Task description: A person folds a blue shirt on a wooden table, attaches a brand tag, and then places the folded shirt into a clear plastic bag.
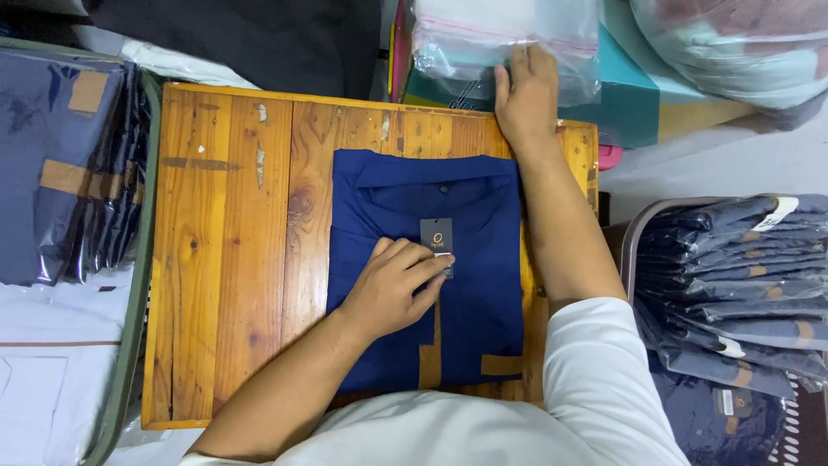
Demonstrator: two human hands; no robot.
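Pressing flat, not grasping: left hand [392,289], at the centre of the frame, lies palm down with fingers [429,269] spread loosely on the folded dark blue fabric shirt [483,250], fingertips touching the lower edge of the small dark rectangular hang tag [436,237] near the collar. Nothing clenched in that hand. Reaching away toward the upper middle of the frame, right hand [526,95] rests open on the stack of clear plastic bags [483,39], fingers extended over the bottom edge of the top bag; cannot tell whether a bag is pinched between thumb and fingers or only touched.

Folded shirt lying squarely on the right half of the orange-brown varnished wooden table [233,259], collar toward the top of the frame, tan trim strips showing near its lower edge, just above the white-sleeved body at the bottom of the frame. Left half of the tabletop showing bare planks with knots and scuffed patches.

Clear bags sitting on a teal box [638,95] beyond the table's far edge. Upper right corner filled by a large clear sack of pale green cloth [742,52]. At the left edge, a pile of bagged dark blue garments with tan trim [60,164], glossy in their wrapping. At the right edge, a brown-rimmed basket [634,233] holding a stack of unbagged folded dark blue shirts [742,285], well apart from the shirt on the table.
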